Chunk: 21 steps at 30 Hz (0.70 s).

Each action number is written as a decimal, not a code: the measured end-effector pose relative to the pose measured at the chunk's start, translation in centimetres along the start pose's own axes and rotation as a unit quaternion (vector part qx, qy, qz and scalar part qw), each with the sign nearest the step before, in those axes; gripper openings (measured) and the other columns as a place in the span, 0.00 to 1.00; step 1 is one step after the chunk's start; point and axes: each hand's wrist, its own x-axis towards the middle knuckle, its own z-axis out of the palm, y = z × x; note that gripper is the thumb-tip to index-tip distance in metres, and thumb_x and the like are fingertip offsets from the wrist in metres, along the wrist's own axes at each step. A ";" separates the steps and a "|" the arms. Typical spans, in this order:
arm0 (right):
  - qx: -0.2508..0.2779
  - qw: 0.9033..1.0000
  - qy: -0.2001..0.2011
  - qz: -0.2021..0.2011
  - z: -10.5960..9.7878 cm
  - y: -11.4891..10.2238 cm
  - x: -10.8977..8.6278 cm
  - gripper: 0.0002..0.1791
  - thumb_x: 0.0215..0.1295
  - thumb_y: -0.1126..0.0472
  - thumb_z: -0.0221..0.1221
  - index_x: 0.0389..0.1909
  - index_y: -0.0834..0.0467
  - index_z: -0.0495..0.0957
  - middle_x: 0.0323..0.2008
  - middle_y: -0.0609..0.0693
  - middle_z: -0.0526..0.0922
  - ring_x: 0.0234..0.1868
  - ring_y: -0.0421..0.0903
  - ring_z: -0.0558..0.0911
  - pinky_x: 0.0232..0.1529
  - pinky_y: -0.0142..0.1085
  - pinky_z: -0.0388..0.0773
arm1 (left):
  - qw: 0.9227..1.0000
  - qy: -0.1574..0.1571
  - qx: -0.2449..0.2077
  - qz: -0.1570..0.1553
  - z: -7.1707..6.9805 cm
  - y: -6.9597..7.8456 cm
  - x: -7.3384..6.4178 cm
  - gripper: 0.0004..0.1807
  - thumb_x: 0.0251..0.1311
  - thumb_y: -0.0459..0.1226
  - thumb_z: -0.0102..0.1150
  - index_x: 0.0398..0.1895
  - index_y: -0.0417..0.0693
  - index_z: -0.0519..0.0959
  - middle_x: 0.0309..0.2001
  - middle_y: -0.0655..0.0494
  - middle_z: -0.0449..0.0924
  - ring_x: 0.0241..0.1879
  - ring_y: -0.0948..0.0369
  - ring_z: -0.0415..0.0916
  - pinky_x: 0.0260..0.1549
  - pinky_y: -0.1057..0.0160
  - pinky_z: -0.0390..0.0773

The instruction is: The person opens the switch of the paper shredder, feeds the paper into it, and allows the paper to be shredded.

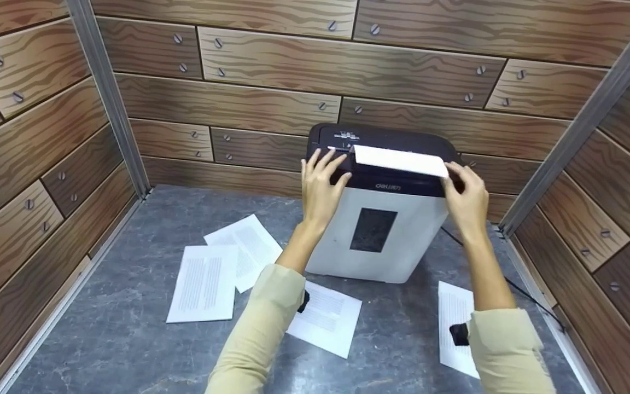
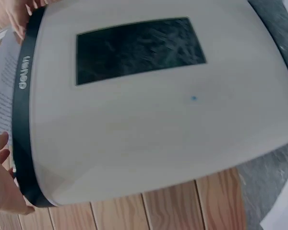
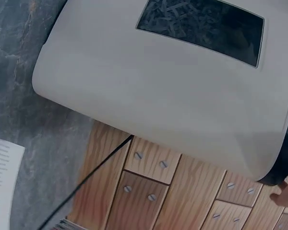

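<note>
A paper shredder [image 1: 378, 235] with a pale bin, dark window and black lid [image 1: 391, 141] stands near the back wall. A white sheet of paper [image 1: 401, 160] stands in the lid's slot, its upper part leaning forward. My left hand [image 1: 320, 189] rests on the lid's left front, fingers spread, just left of the sheet. At the sheet's right end, my right hand [image 1: 465, 197] touches the lid's edge and the paper's corner; a grip on it is not plain to see. Printed text on the sheet [image 2: 1, 91] shows in the left wrist view. Shreds [image 3: 175, 19] appear through the window.
Two overlapping printed pages [image 1: 203, 282] lie on the grey marbled table [image 1: 129, 345] to the left. Another page [image 1: 328, 317] is in front of the shredder, and one more [image 1: 453, 301] lies partly under my right forearm. A black cord [image 1: 534, 298] runs along the right. Wood-patterned walls surround the table.
</note>
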 end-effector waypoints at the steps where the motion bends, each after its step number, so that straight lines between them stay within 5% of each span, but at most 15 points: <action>1: 0.006 1.000 -0.003 -0.006 -0.1 0.3 -0.2 0.13 0.57 0.69 0.59 0.45 0.65 0.80 0.49 0.59 0.78 0.58 0.58 0.69 0.62 0.45 0.57 | 1.000 -0.003 0.004 0.001 0.0 -0.2 -0.2 0.17 0.54 0.40 0.63 0.48 0.46 0.81 0.56 0.51 0.73 0.63 0.53 0.58 0.65 0.52 0.42; 7: 0.047 0.998 -0.027 -0.042 -0.2 1.5 -1.3 0.13 0.59 0.65 0.60 0.46 0.64 0.80 0.53 0.58 0.75 0.62 0.57 0.62 0.64 0.40 0.52 | 0.999 -0.009 -0.007 0.033 0.1 -1.4 -0.8 0.16 0.55 0.40 0.61 0.47 0.45 0.81 0.56 0.49 0.72 0.64 0.51 0.55 0.65 0.54 0.42; 21: 0.058 0.996 0.010 -0.070 1.2 2.4 -2.3 0.14 0.63 0.70 0.54 0.49 0.65 0.77 0.55 0.61 0.72 0.66 0.54 0.56 0.66 0.39 0.47 | 0.997 -0.013 0.019 0.077 0.3 -2.4 -1.6 0.18 0.60 0.38 0.56 0.54 0.48 0.77 0.57 0.50 0.69 0.65 0.53 0.53 0.65 0.56 0.43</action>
